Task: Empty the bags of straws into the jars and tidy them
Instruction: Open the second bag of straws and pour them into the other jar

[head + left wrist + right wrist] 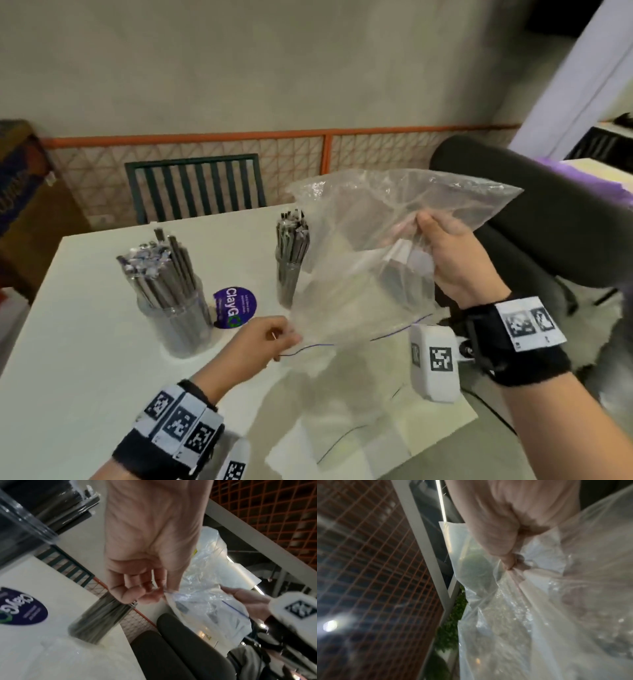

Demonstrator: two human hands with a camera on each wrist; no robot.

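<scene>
A clear zip bag [370,246] hangs in the air above the white table [85,342], and it looks empty. My left hand [274,337] pinches its blue-lined zip edge [173,595] at the lower left. My right hand [445,253] grips a bunched fold of the bag [513,563] higher up on the right. Two clear jars stand on the table, both packed with dark wrapped straws: a wide jar [174,308] at the left and a narrow jar [291,260] partly behind the bag. Another flat clear bag [359,428] lies on the table below my hands.
A round purple sticker [234,308] lies between the jars. A dark slatted chair [195,188] stands at the table's far side. A black padded chair [548,222] is at the right, close to the table's edge. An orange-framed mesh fence [308,150] runs behind.
</scene>
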